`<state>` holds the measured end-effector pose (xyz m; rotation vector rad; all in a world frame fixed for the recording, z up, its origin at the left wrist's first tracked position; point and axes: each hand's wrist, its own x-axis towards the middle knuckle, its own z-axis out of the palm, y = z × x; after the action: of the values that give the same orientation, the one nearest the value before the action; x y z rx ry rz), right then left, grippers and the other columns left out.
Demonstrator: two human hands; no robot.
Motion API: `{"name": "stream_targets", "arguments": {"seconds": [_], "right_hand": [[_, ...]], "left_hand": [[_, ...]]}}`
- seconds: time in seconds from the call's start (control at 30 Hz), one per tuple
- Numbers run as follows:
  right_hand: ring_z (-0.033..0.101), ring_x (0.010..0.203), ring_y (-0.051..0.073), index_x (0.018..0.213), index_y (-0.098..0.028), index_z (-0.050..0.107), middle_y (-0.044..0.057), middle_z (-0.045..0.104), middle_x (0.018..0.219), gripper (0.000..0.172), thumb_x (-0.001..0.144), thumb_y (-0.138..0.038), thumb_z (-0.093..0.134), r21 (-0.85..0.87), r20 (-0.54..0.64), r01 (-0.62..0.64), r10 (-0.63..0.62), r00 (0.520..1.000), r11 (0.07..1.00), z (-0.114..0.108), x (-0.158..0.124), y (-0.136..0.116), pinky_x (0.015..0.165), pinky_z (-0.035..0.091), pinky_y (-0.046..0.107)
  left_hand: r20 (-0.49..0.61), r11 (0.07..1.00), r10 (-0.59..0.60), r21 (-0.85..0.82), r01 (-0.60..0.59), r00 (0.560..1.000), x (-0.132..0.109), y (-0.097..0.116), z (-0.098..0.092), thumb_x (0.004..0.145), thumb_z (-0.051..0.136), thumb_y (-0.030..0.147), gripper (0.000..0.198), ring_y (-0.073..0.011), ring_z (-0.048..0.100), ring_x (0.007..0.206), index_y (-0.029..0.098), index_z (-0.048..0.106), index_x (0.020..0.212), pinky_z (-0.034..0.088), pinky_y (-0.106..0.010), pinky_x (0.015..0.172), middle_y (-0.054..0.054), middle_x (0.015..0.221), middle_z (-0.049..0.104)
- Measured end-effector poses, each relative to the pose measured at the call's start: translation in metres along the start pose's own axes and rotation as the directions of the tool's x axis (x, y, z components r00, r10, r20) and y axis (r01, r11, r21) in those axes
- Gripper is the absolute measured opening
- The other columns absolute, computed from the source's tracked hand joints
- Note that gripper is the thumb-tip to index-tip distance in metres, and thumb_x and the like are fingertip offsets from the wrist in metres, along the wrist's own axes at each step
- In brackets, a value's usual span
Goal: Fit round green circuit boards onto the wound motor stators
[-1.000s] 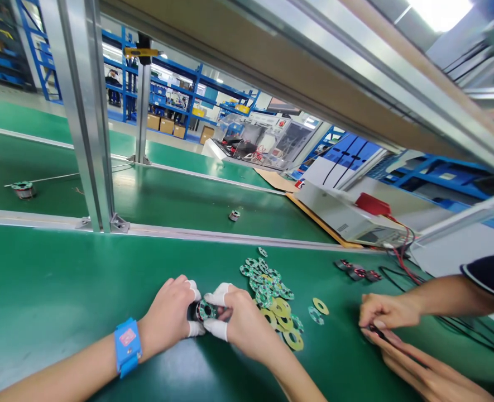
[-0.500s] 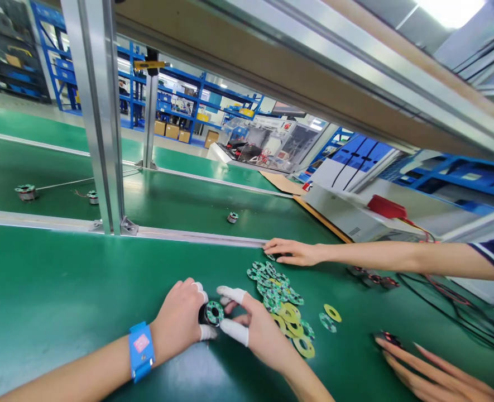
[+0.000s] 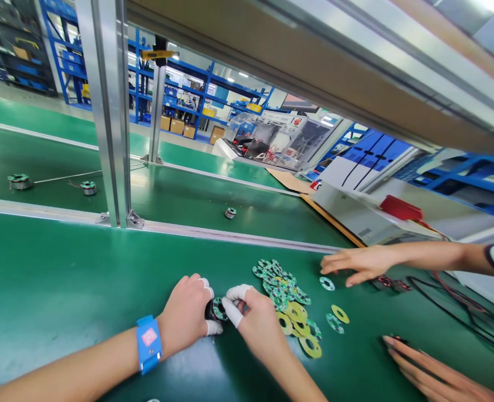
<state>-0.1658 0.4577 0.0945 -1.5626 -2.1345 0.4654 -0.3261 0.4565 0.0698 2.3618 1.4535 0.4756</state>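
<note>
My left hand (image 3: pixel 188 310), with white finger cots and a blue wrist strap (image 3: pixel 148 341), is closed around a small dark motor stator (image 3: pixel 211 310) on the green bench. On top of the stator sits a green ring-shaped circuit board (image 3: pixel 218 307). Thumb and finger of my right hand (image 3: pixel 255 318), also in white cots, pinch at the right edge of that board and hide part of it. Just right of my right hand lies a pile of green ring boards (image 3: pixel 278 285), with yellow rings (image 3: pixel 299 326) at its near side.
Another person's hand (image 3: pixel 355 262) reaches over a loose ring board (image 3: pixel 327 283); a second hand (image 3: pixel 431 363) holds a small dark part at lower right. Black cables (image 3: pixel 451 312) lie on the right. An aluminium post (image 3: pixel 110 123) and rail (image 3: pixel 213 234) stand ahead, with several stators (image 3: pixel 230 213) beyond.
My right thumb and finger have closed from apart to a pinch at the board's edge. The other person's upper hand has moved right, leaving a ring board apart from the pile.
</note>
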Motion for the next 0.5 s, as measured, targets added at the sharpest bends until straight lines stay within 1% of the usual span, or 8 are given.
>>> {"name": "stream_targets", "arguments": {"seconds": [0.17,0.33,0.43,0.5], "right_hand": [[0.048,0.053,0.014,0.061,-0.019,0.058,0.000,0.052,0.056,0.015,0.075,-0.017,0.051,-0.067,0.029,0.051,-0.049,0.998,0.996,-0.0021,-0.0014,0.0003,0.052,0.036,0.024],[0.047,0.053,0.013,0.061,-0.018,0.058,0.000,0.051,0.055,0.015,0.075,-0.017,0.052,-0.043,0.036,0.053,-0.051,0.998,0.998,0.0003,-0.0023,-0.0006,0.051,0.036,0.024],[0.048,0.055,0.014,0.061,-0.018,0.059,0.001,0.053,0.056,0.016,0.075,-0.020,0.051,0.031,0.035,0.020,-0.021,0.999,0.999,0.0007,-0.0020,0.0022,0.053,0.038,0.026],[0.050,0.058,0.015,0.067,-0.018,0.062,0.002,0.057,0.062,0.016,0.076,-0.026,0.051,0.172,0.065,-0.044,0.033,0.997,0.984,-0.0022,-0.0023,0.0069,0.055,0.042,0.027]], "left_hand": [[-0.005,1.000,0.003,0.001,-0.003,1.000,0.0006,-0.0004,0.0007,0.063,0.073,0.046,0.034,-0.0221,0.051,0.082,0.017,0.060,0.076,0.036,-0.033,0.069,-0.004,0.082,0.058],[-0.002,1.000,0.001,-0.002,-0.001,1.000,0.0007,-0.0010,0.0022,0.062,0.074,0.047,0.036,-0.0222,0.050,0.082,0.017,0.060,0.076,0.037,-0.033,0.069,-0.004,0.082,0.058],[0.005,1.000,-0.009,-0.008,0.009,1.000,-0.0003,-0.0009,0.0016,0.062,0.075,0.047,0.036,-0.0225,0.050,0.083,0.017,0.060,0.076,0.038,-0.034,0.070,-0.004,0.083,0.059],[0.019,0.999,-0.019,-0.026,0.019,1.000,-0.0011,-0.0005,-0.0019,0.061,0.075,0.047,0.038,-0.0228,0.049,0.083,0.017,0.060,0.078,0.039,-0.034,0.071,-0.004,0.084,0.058]]}}
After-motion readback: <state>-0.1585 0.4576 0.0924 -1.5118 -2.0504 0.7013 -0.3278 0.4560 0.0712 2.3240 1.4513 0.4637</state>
